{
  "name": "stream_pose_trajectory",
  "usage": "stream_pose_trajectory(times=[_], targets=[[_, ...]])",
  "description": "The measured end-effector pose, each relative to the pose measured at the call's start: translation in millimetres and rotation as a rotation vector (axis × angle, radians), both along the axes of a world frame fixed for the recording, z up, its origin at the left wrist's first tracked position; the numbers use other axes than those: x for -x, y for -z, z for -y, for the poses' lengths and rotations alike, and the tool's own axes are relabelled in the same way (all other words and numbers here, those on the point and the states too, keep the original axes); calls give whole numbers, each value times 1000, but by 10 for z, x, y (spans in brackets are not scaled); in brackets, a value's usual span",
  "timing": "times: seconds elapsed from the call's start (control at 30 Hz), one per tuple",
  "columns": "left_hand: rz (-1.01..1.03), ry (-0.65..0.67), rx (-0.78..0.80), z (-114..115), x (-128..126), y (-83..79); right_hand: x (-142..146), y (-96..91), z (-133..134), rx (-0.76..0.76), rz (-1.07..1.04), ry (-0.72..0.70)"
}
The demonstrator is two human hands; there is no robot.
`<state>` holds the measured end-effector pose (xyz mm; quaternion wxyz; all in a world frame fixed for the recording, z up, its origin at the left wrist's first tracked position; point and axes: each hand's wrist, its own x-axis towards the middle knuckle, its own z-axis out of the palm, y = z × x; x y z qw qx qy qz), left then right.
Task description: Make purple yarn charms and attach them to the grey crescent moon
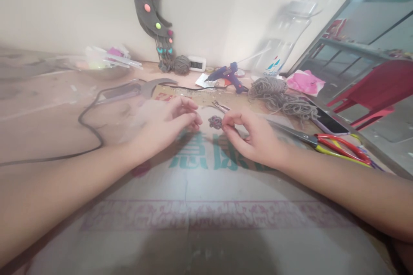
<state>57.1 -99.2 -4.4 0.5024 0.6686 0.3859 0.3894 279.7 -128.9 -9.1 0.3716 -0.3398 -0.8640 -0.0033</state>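
Note:
Between thumb and fingertips, my right hand (248,132) pinches a small curled bundle of grey yarn (214,122). My left hand (180,118) is a short way to the left, its fingers loosely curved and apart, with nothing visible in them. Both hands are above a pale printed sheet (193,189) with green characters. Just behind the right hand lies a thin pointed tool (220,106), partly covered by that hand. Red-and-yellow-handled scissors (338,148) lie by the right forearm.
A blue glue gun (227,75) stands at the back, near loose grey yarn (274,94) and a phone (332,118). A grey crescent ornament with pompoms (146,6) hangs on the wall. A clear jug (280,47) stands back right; a black cord (93,131) crosses the left side.

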Motion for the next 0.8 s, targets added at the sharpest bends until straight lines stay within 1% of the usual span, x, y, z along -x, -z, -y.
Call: stream_pose_trajectory(times=[0.1,0.2,0.3,0.4,0.5,0.57,0.7,0.8], targets=[[65,-26,18,-33,20,27,6,-9,7,39,-21,31],[67,-22,-23,-74,49,87,9,-10,3,25,-9,7],[-27,-45,-110,-84,68,96,4,-2,-4,7,8,-36],[-159,-57,-174,-59,64,38,-3,11,-9,13,13,-57],[-267,-57,-183,-25,49,-26,-9,20,-11,26,17,-64],[-321,-46,-197,-13,47,-41,-11,19,-12,31,19,-64],[-391,-55,-181,-14,61,-18,-7,9,-13,25,30,-60],[-381,-67,-155,-24,65,7,-4,3,-12,14,32,-71]])
